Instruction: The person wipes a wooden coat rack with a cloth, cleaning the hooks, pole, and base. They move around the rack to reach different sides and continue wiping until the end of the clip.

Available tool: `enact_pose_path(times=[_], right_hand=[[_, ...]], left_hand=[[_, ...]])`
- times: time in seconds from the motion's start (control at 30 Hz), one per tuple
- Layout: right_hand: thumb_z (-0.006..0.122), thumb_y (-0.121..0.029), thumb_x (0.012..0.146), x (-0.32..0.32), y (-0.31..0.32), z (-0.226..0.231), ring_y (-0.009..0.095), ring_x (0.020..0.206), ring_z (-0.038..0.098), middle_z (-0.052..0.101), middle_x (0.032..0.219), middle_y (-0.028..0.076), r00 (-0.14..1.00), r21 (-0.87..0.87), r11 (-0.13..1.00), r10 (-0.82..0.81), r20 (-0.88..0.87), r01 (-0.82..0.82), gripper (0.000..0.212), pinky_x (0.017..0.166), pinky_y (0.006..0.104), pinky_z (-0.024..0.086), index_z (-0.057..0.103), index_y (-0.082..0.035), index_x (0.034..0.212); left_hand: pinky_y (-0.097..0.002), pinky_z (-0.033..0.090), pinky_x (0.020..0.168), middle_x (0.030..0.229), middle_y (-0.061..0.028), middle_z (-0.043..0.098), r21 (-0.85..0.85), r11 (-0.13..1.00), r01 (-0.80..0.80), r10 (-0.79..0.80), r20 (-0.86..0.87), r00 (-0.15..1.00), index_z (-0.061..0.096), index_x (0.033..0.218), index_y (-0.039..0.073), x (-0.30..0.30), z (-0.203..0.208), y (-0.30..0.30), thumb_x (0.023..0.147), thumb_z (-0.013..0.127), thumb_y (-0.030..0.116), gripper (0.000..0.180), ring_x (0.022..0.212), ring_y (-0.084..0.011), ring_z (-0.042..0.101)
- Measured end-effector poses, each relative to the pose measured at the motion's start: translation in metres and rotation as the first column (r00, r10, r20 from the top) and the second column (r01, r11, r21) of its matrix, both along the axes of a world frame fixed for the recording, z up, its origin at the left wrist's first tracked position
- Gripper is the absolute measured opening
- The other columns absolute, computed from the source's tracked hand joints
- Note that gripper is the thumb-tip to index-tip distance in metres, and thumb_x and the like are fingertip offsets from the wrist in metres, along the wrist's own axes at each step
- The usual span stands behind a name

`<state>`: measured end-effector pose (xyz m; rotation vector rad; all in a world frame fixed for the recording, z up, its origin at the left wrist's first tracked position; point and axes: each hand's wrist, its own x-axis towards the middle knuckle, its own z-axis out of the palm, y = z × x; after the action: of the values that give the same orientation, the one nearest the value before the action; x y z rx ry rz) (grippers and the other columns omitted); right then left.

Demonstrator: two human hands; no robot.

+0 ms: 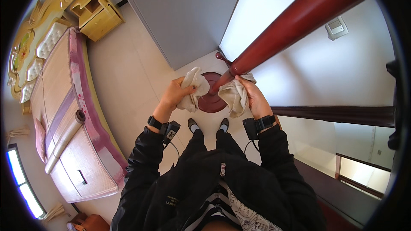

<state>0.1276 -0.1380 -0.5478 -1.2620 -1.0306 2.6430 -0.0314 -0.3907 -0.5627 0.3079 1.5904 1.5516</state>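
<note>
Now left fingers [188, 89] pinching pale cloth [195, 78]; right fingers [244, 83] pinching second cloth [233, 96] beside red pole [291, 25].

- Head view: worn on the head, facing steeply down, wide fisheye with a dark rim.
- Left hand [174, 93] and right hand [255, 98] appear near mid-view, fairly close.
- Floor [113, 62] lies farther off, beneath both hands; bed [83, 141] left of the left hand.

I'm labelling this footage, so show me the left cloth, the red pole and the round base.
Left cloth [200, 86]: head view, near its middle.
Red pole [295, 23]: head view, middle of its thick shaft.
Round base [209, 102]: head view, its upper face.
</note>
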Motion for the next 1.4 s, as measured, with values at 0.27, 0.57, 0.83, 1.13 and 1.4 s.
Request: enact_pose_path(times=[0.27,0.57,0.83,1.13,1.4], right_hand=[[0.061,-0.042,0.101,0.036,-0.017,-0.037,0.017,0.114,0.063,0.063,0.126,0.009,0.967,0.042,0.990,-0.119,-0.225,0.131,0.044,0.092,0.0364,0.056,0.058,-0.009,0.129],[0.066,-0.007,0.093,0.110,-0.011,-0.103,0.022,0.107,0.067,0.069,0.117,0.007,0.983,-0.007,1.000,-0.030,-0.179,0.029,0.035,0.094,0.0378,0.055,0.061,-0.005,0.127],[0.066,-0.003,0.092,0.036,-0.021,0.092,0.025,0.103,0.071,0.070,0.118,0.018,0.842,0.935,0.354,0.507,-0.182,-0.011,0.032,0.089,0.0349,0.054,0.062,0.006,0.122],[0.058,-0.002,0.090,-0.096,-0.063,0.005,0.037,0.116,0.054,0.059,0.118,0.020,0.808,0.514,-0.719,-0.112,0.578,-0.468,0.043,0.099,0.0419,0.048,0.050,0.003,0.132],[0.072,-0.012,0.086,-0.125,-0.050,0.019,0.039,0.106,0.065,0.071,0.108,0.018,0.677,0.414,-0.663,-0.193,0.711,-0.624,0.031,0.085,0.0488,0.056,0.060,-0.002,0.113]], left_hand=[[-0.0323,0.057,0.077,0.100,-0.0084,0.072,0.011,0.980,-0.197,0.196,0.040,0.980,0.067,0.118,-0.003,0.033,-0.012,-0.053,0.082,0.074,0.006,0.038,0.085,-0.0163,0.068],[-0.0335,0.058,0.081,0.106,-0.0075,0.070,0.030,0.890,-0.455,0.452,0.076,0.889,0.061,0.127,0.000,0.072,-0.017,-0.140,0.086,0.068,0.001,0.042,0.093,-0.0176,0.069],[-0.0368,0.058,0.088,0.116,-0.0090,0.069,0.057,0.833,-0.551,0.541,0.130,0.831,0.056,0.136,0.003,0.104,-0.042,-0.182,0.088,0.064,-0.002,0.050,0.103,-0.0198,0.068],[-0.0316,0.056,0.086,0.107,-0.0071,0.070,0.033,0.890,-0.455,0.445,0.162,0.881,0.060,0.133,0.001,0.089,-0.071,-0.192,0.083,0.064,-0.005,0.050,0.095,-0.0166,0.066],[-0.0327,0.052,0.086,0.102,-0.0063,0.068,-0.037,0.901,-0.431,0.431,0.162,0.887,0.061,0.125,0.000,0.062,-0.085,-0.285,0.083,0.065,0.001,0.043,0.091,-0.0163,0.063]])
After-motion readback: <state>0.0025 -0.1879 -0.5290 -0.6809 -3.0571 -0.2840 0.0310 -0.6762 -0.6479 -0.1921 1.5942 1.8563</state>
